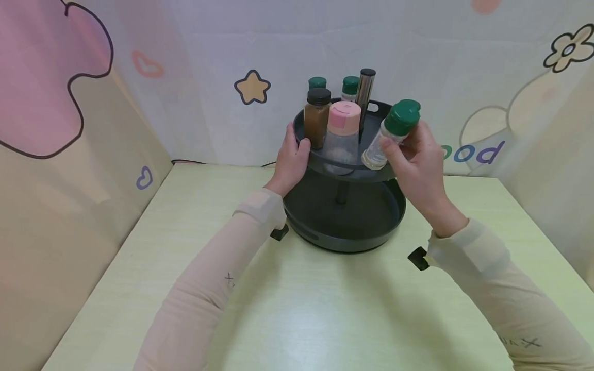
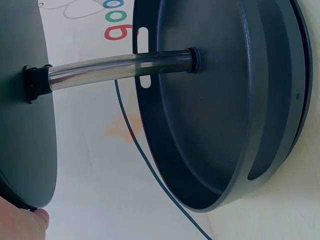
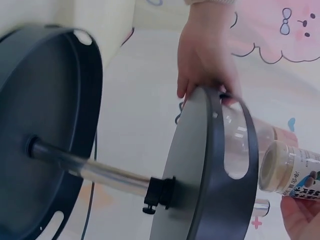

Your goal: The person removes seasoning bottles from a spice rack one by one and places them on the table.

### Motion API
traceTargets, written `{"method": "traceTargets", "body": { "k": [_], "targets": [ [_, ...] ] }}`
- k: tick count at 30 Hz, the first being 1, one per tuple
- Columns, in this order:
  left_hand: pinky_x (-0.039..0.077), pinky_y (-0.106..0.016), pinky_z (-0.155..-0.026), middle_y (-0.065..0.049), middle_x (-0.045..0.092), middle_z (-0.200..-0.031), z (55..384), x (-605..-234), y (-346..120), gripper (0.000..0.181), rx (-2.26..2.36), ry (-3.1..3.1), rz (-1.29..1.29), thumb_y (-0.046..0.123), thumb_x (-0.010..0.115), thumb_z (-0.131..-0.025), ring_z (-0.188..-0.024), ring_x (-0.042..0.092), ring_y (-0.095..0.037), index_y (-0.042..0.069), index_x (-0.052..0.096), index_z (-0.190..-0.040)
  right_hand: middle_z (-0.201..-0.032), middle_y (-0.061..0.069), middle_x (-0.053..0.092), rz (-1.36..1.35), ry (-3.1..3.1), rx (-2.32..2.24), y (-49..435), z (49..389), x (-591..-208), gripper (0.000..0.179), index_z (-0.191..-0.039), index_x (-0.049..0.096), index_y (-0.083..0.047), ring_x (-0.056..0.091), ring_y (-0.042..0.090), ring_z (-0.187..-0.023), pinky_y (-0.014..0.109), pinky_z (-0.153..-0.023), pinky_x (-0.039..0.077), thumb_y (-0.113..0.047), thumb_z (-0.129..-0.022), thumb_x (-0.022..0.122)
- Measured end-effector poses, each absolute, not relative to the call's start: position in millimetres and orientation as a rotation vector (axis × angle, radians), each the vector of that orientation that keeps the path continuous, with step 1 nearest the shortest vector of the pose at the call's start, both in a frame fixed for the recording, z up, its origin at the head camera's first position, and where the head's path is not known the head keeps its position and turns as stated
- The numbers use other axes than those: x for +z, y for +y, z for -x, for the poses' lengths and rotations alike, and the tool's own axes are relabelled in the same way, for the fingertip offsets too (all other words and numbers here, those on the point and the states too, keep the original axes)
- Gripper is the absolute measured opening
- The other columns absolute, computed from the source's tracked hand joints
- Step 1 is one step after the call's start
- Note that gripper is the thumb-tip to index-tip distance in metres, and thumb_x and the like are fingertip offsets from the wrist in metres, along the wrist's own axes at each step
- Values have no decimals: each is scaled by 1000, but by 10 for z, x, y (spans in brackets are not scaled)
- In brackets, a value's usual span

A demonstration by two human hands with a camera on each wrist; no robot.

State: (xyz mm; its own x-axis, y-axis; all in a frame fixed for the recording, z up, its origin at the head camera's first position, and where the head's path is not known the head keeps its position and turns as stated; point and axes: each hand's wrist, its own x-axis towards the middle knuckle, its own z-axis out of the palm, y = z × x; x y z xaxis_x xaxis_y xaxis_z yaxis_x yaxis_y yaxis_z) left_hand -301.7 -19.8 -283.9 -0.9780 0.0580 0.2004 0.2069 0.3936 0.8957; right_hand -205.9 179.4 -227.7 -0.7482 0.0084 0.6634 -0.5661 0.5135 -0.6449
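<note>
A dark two-tier turntable rack (image 1: 343,245) stands on the table. My left hand (image 1: 290,162) grips its upper tray (image 1: 303,114) at the left rim, thumb inside and fingers outside. In my right hand (image 1: 423,165) is a clear spice jar (image 3: 302,172) with a green cap, pinched and tilted over the tray's front right rim. On the upper tray are a brown-filled jar (image 1: 317,123) with a black lid, a clear bottle (image 1: 344,136) with a pink lid, and two green-capped jars (image 1: 350,85), partly hidden behind. A silver post (image 1: 365,98) rises among them.
The lower tray (image 2: 210,115) holds nothing that I can see. A metal pole (image 2: 117,70) joins both tiers. Behind stands a printed cloth wall (image 1: 209,93), with a thin dark cable (image 1: 190,162) along its foot. The pale table (image 1: 297,309) extends toward me.
</note>
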Motion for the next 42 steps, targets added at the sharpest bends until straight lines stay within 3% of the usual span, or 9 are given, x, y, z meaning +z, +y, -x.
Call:
{"method": "traceTargets", "body": {
  "k": [10, 20, 31, 35, 42],
  "targets": [
    [14, -35, -111, 2, 4, -150, 3016, -2841, -204, 61, -1638, -2503, 260, 32, 28, -92, -137, 11, -13, 14, -2, -143, -111, 11, 57, -508, -2165, 1338, 1727, 1941, -2283, 38, -121, 44, 1, 55, 2, -85, 14, -81, 45, -13, -87, 53],
    [13, -34, -111, 2, 3, -150, 3010, -2828, -201, 61, -1654, -2496, 257, 31, 28, -92, -137, 10, -12, 14, -3, -143, -100, -13, 54, -540, -2210, 1396, 1711, 1892, -2344, 37, -119, 46, 2, 56, 3, -82, 13, -75, 46, -12, -86, 53],
    [11, -34, -112, 2, 0, -151, 3011, -2818, -185, 62, -1688, -2494, 227, 28, 27, -91, -138, 7, -12, 13, -4, -143, -112, 14, 57, -522, -2314, 1409, 1701, 1840, -2410, 37, -119, 45, 1, 55, -2, -88, 11, -79, 45, -15, -86, 54],
    [10, -33, -112, 2, 0, -151, 3025, -2828, -186, 61, -1677, -2491, 229, 28, 26, -91, -138, 6, -13, 13, -3, -143, -113, 14, 57, -524, -2334, 1449, 1713, 1834, -2442, 38, -119, 45, 0, 56, -2, -89, 12, -80, 45, -13, -85, 55],
    [11, -33, -112, 2, 1, -151, 3027, -2827, -184, 61, -1659, -2497, 236, 28, 26, -91, -138, 7, -13, 13, -2, -143, -101, 1, 59, -532, -2370, 1490, 1731, 1828, -2512, 39, -117, 45, 2, 58, -1, -82, 14, -75, 48, -9, -82, 58]
  ]
}}
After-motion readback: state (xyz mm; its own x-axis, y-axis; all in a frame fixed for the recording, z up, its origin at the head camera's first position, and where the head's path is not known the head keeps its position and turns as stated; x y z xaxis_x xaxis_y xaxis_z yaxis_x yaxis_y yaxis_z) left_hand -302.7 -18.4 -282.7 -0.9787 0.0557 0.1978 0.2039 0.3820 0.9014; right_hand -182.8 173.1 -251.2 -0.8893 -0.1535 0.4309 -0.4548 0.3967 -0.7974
